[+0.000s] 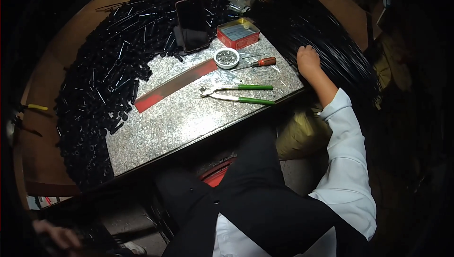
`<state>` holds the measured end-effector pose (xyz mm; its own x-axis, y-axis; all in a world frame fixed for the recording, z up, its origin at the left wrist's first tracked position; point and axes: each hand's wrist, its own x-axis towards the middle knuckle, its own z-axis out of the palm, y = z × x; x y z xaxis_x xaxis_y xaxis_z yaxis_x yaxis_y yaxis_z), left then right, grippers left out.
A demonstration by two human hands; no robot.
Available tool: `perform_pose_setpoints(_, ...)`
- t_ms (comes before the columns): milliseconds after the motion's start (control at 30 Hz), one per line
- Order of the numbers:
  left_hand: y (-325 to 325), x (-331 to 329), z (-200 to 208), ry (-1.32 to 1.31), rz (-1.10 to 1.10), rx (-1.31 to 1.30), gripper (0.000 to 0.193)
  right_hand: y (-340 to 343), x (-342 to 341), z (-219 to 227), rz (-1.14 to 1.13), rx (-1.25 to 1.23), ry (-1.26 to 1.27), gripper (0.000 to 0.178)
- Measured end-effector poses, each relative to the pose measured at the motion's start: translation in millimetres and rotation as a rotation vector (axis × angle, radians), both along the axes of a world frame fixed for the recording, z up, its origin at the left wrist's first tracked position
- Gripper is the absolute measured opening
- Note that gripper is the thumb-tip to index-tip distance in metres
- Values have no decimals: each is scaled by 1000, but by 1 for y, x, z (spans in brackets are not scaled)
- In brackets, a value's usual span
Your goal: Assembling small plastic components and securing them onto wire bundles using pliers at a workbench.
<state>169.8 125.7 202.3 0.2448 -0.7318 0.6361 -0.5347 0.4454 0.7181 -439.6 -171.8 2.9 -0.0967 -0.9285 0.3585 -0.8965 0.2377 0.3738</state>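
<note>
My right hand [308, 59] rests at the near side of a large heap of thin black rods [331, 39], right of the stone slab. Its fingers are curled; what they hold, if anything, is hidden. In the dark lower left corner is a blurred hand [57, 235], seemingly my left hand, its arm out of view and its fingers smeared. On the speckled slab [170, 124] lie green-handled pincers [239, 93], a screwdriver [257, 62] with a red handle, and a long red and grey strip [175, 85]. A white bowl [226, 58] holds small metal pieces.
A red tin [238, 34] with thin metal pins stands behind the bowl. Beside it a phone [192, 24] leans upright. Short black tubes [104, 68] are piled along the slab's left. Yellow-handled pliers [35, 107] lie far left. A yellowish sack [302, 134] is below the slab's right edge.
</note>
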Motion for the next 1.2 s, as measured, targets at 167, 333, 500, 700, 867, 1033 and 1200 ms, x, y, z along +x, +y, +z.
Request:
perform_pose_setpoints(167, -12, -2, -124, 476, -215, 587, 36, 6, 18, 10, -47, 90, -77, 23)
perform_pose_setpoints(333, -43, 51, -293, 699, -313, 852, 40, 6, -11, 13, -128, 120, -179, 23)
perform_pose_setpoints(500, -51, 141, -470, -512, 319, 985, 52, 1, -5, 38, -201, 380, -206, 23)
perform_pose_setpoints(700, -80, 73, -433, -626, 164, 1062, 49, 12, -4, 58, -155, 210, -301, 31)
perform_pose_setpoints(867, -73, -36, -291, -489, -134, 884, 44, 14, -11, 89, -13, -28, -344, 35)
perform_pose_setpoints(1033, -62, -73, -258, -435, -465, 803, 52, -1, -30, 96, 112, -146, -394, 27)
perform_pose_setpoints(1200, -64, -98, -215, -470, -524, 784, 51, -9, -27, 106, 196, -171, -360, 28)
